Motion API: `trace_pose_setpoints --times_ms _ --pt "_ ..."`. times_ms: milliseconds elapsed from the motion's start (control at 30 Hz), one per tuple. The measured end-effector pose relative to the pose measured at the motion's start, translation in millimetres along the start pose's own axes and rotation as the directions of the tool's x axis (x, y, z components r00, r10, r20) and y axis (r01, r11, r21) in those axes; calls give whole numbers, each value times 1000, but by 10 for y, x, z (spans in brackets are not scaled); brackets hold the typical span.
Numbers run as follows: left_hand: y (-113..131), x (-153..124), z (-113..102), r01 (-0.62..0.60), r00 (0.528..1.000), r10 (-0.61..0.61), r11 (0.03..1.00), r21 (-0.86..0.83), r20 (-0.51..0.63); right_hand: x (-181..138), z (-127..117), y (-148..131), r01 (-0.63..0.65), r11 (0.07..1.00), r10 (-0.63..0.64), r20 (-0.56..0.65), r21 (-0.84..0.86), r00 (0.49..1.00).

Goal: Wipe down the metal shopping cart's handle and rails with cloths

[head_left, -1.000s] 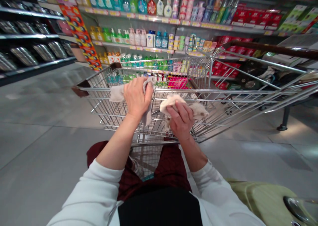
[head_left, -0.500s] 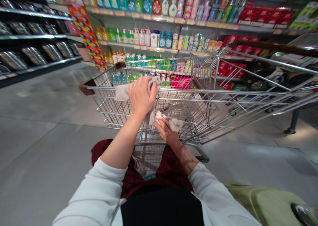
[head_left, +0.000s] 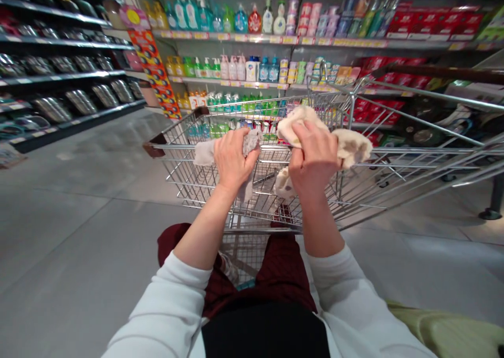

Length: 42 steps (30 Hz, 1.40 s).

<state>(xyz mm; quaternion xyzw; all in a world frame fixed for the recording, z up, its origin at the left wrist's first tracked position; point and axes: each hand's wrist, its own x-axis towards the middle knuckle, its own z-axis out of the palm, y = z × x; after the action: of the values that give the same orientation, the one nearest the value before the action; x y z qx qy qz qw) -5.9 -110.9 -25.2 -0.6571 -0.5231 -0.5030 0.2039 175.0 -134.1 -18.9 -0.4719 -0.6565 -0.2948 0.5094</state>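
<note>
A wire shopping cart (head_left: pixel 177 147) stands right in front of me, its near rail at hand height. My left hand (head_left: pixel 235 160) is closed over that rail with a grey cloth (head_left: pixel 203 152) pressed under it; the cloth hangs down on both sides of the rail. My right hand (head_left: pixel 314 157) is closed on a cream cloth (head_left: pixel 350 145), held against the same rail further right. Part of the cream cloth bunches above the fingers and part dangles below the hand.
Store shelves (head_left: pixel 275 39) with bottles and red boxes run along the back. Dark shelves with steel pans (head_left: pixel 82 101) line the left side. A second cart's frame (head_left: pixel 433 106) stands at the right. A green thing (head_left: pixel 452 332) lies at bottom right. Grey tiled floor spreads to the left.
My right hand, with the cream cloth, dipped low inside the cart half a second ago and has come back up to the rail, further right. My left hand stayed on the rail.
</note>
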Motion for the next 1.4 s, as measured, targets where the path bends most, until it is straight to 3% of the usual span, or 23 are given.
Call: trace_pose_setpoints --times_ms 200,400,567,700,800,900,1000,1100,1167,1233,1400 --pt "74 -111 -75 -54 998 53 998 -41 -25 118 124 20 12 999 -7 128 -38 992" --pt "47 -593 196 -186 983 186 982 -12 -3 82 80 18 7 1000 -4 104 -21 995" --pt "-99 -959 373 -108 975 116 993 -52 187 98 82 11 21 1000 -20 95 -12 995" --pt "-191 -1268 368 -74 930 97 994 -78 353 86 90 10 6 1000 -6 82 0 997" --pt "-254 -1422 327 -93 908 128 990 -104 399 78 93 13 3 1000 -4 85 12 996" --pt "-260 -1348 233 -103 926 141 987 -123 350 70 101 22 15 1000 -16 67 20 998" --pt "-194 -1021 76 -110 982 123 989 -96 141 58 115 36 21 999 -23 60 30 998" --pt "-137 -638 -32 -47 998 46 999 -8 -46 49 126 45 10 999 -13 81 38 997" --pt "-153 -512 -8 -1 999 2 999 35 -39 47 129 46 8 999 -11 87 37 996" --pt "-219 -555 92 5 1000 -6 999 34 14 48 128 44 12 1000 -14 82 26 997" --pt "-460 -1149 372 36 991 -37 999 7 132 51 122 33 20 1000 -21 74 10 997"
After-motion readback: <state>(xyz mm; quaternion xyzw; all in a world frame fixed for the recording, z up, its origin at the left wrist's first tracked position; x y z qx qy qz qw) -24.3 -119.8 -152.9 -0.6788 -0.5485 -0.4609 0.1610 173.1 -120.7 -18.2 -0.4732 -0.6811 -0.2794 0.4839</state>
